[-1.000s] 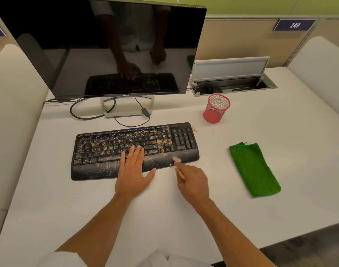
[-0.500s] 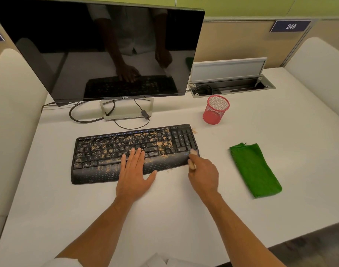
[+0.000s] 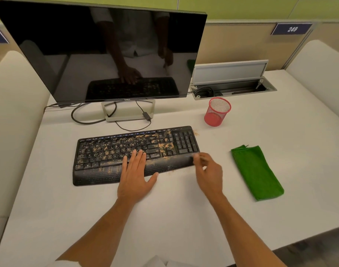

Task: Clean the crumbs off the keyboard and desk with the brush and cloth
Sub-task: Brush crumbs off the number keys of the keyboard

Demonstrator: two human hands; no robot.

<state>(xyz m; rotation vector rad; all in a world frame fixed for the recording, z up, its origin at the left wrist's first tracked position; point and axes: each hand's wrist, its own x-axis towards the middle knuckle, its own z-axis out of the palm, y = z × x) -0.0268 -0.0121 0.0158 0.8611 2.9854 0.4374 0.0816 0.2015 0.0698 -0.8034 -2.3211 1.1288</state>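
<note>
A black keyboard (image 3: pixel 111 151) lies on the white desk (image 3: pixel 164 218), strewn with brown crumbs, thickest left of the number pad. My left hand (image 3: pixel 135 176) rests flat on the keyboard's front edge and palm rest, fingers spread. My right hand (image 3: pixel 209 173) grips a small brush (image 3: pixel 197 156), blurred, whose pale tip touches the keyboard's front right corner. A folded green cloth (image 3: pixel 257 172) lies on the desk to the right, apart from both hands. A few crumbs (image 3: pixel 196 133) sit on the desk by the keyboard's back right corner.
A dark monitor (image 3: pixel 107 54) on a grey stand (image 3: pixel 128 112) with cables stands behind the keyboard. A red mesh cup (image 3: pixel 217 112) is at the back right. An open cable hatch (image 3: pixel 232 85) sits behind it. White partitions flank the desk.
My right hand has swept the brush rightward along the keyboard's front edge, from near the middle to its right corner. My left hand has stayed put on the keyboard.
</note>
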